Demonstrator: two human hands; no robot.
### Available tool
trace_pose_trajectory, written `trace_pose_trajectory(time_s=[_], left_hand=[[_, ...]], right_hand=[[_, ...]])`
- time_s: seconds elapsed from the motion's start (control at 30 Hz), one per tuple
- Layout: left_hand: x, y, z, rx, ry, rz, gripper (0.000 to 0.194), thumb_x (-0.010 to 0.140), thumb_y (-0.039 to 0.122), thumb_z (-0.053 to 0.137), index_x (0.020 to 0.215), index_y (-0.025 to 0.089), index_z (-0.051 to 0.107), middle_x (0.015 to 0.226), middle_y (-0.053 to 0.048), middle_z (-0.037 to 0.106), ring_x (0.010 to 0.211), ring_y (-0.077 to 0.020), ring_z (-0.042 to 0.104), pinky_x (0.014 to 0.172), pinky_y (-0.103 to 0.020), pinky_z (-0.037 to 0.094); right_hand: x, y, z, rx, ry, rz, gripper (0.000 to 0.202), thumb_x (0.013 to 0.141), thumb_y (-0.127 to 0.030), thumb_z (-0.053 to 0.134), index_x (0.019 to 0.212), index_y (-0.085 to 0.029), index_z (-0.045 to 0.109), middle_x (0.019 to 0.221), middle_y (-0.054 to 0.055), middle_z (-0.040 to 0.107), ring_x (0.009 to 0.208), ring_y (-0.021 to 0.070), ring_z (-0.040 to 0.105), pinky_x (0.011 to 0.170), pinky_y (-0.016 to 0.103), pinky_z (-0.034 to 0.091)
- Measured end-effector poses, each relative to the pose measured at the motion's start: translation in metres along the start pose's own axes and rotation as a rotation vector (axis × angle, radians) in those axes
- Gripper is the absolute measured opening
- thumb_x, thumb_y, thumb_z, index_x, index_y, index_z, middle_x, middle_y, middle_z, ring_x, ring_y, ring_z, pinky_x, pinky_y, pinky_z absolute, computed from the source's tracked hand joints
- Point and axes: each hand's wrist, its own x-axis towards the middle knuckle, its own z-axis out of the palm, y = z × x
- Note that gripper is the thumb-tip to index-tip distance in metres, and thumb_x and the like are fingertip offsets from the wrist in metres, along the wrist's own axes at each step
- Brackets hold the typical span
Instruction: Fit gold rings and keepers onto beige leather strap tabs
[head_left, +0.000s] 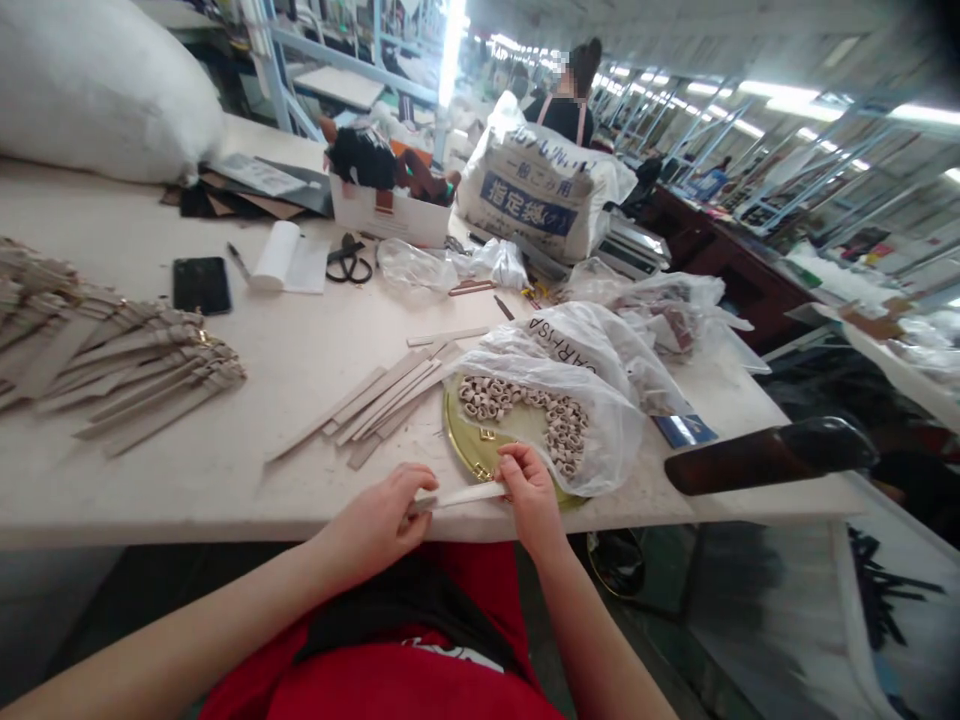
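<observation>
A pale strap (471,494) stretches between my two hands at the table's front edge. My left hand (386,518) is closed on its left end, thumb and fingers pinching it. The other end sits in the closed fingers of my right hand (529,490). Just beyond is a round green tray (459,428) with small beige loops (566,430) and gold buckles (486,434), partly covered by a clear plastic bag (607,400). Loose beige strips (390,395) lie left of the tray.
Finished-looking straps with gold hardware (165,350) are piled at the left. Farther back are a phone (202,285), scissors (349,262), a white box (390,215) and a large sack (536,190). A dark cylinder (757,458) lies right. A person (566,110) is behind.
</observation>
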Motion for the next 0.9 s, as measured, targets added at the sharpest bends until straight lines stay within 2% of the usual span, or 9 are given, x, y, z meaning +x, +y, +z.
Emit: trace_pose_trajectory(time_s=[0.1, 0.17, 0.27, 0.33, 0.4, 0.5, 0.7, 0.8, 0.9], left_hand=[[0.008, 0.010, 0.012, -0.407, -0.277, -0.222, 0.033, 0.080, 0.039, 0.041, 0.104, 0.016, 0.047, 0.072, 0.001, 0.058, 0.044, -0.0057, 0.044, 0.042, -0.017, 0.034], [0.013, 0.017, 0.015, -0.609, -0.360, -0.304, 0.029, 0.079, 0.040, 0.042, 0.092, 0.015, 0.049, 0.061, 0.005, 0.052, 0.039, -0.0038, 0.038, 0.038, -0.016, 0.027], [0.016, 0.026, 0.014, -0.795, -0.253, -0.404, 0.021, 0.075, 0.034, 0.046, 0.084, 0.015, 0.047, 0.065, 0.004, 0.054, 0.044, -0.0036, 0.044, 0.042, -0.015, 0.032], [0.016, 0.031, 0.011, -0.894, -0.190, -0.453, 0.019, 0.073, 0.028, 0.048, 0.086, 0.015, 0.048, 0.071, 0.003, 0.057, 0.048, -0.0036, 0.048, 0.044, -0.015, 0.035], [0.016, 0.033, 0.009, -0.974, -0.159, -0.485, 0.020, 0.070, 0.025, 0.050, 0.088, 0.014, 0.048, 0.074, 0.002, 0.058, 0.049, -0.0034, 0.049, 0.044, -0.015, 0.036], [0.015, 0.033, 0.008, -1.051, -0.153, -0.505, 0.021, 0.069, 0.022, 0.052, 0.087, 0.014, 0.050, 0.072, 0.001, 0.059, 0.048, -0.0034, 0.049, 0.043, -0.014, 0.035], [0.011, 0.027, 0.008, -1.174, -0.162, -0.549, 0.021, 0.068, 0.016, 0.050, 0.089, 0.013, 0.052, 0.074, -0.001, 0.061, 0.052, -0.0042, 0.053, 0.044, -0.014, 0.039], [0.008, 0.024, 0.008, -1.217, -0.162, -0.541, 0.021, 0.069, 0.016, 0.051, 0.090, 0.012, 0.053, 0.075, -0.002, 0.061, 0.052, -0.0044, 0.053, 0.044, -0.013, 0.039], [0.007, 0.023, 0.009, -1.230, -0.176, -0.518, 0.022, 0.069, 0.017, 0.052, 0.090, 0.012, 0.053, 0.076, -0.002, 0.060, 0.053, -0.0046, 0.053, 0.044, -0.014, 0.040]], right_hand=[[0.000, -0.007, -0.004, -0.200, -0.164, -0.129, 0.020, 0.080, -0.039, 0.051, 0.085, -0.019, 0.052, 0.065, -0.002, 0.051, 0.057, 0.0111, 0.047, 0.052, 0.022, 0.038], [0.010, -0.013, -0.018, -0.392, -0.193, -0.233, 0.021, 0.082, -0.039, 0.048, 0.084, -0.019, 0.055, 0.068, -0.001, 0.054, 0.061, 0.0128, 0.049, 0.056, 0.024, 0.039], [0.041, -0.020, -0.060, -0.818, 0.061, -0.346, 0.024, 0.084, -0.037, 0.043, 0.079, -0.018, 0.057, 0.069, 0.002, 0.056, 0.065, 0.0161, 0.051, 0.061, 0.027, 0.038], [0.063, -0.020, -0.090, -1.191, 0.161, -0.302, 0.020, 0.082, -0.031, 0.046, 0.079, -0.017, 0.060, 0.079, 0.007, 0.059, 0.070, 0.0189, 0.054, 0.063, 0.029, 0.038], [0.080, -0.015, -0.112, -1.506, 0.152, -0.183, 0.017, 0.079, -0.026, 0.049, 0.081, -0.016, 0.062, 0.085, 0.012, 0.061, 0.072, 0.0217, 0.056, 0.062, 0.031, 0.037], [0.091, -0.006, -0.127, -1.672, 0.074, -0.108, 0.016, 0.076, -0.026, 0.054, 0.081, -0.015, 0.064, 0.085, 0.015, 0.061, 0.073, 0.0250, 0.058, 0.061, 0.033, 0.037], [0.084, -0.009, -0.121, -1.492, 0.133, -0.239, 0.015, 0.074, -0.023, 0.054, 0.084, -0.014, 0.059, 0.083, 0.012, 0.061, 0.073, 0.0229, 0.057, 0.064, 0.033, 0.039], [0.067, -0.018, -0.103, -0.987, 0.093, -0.222, 0.024, 0.072, -0.033, 0.056, 0.088, -0.016, 0.055, 0.075, 0.006, 0.060, 0.065, 0.0177, 0.054, 0.063, 0.031, 0.041], [0.041, -0.022, -0.073, -0.448, -0.100, -0.057, 0.035, 0.066, -0.046, 0.062, 0.085, -0.017, 0.055, 0.067, 0.001, 0.057, 0.060, 0.0144, 0.051, 0.057, 0.027, 0.040]])
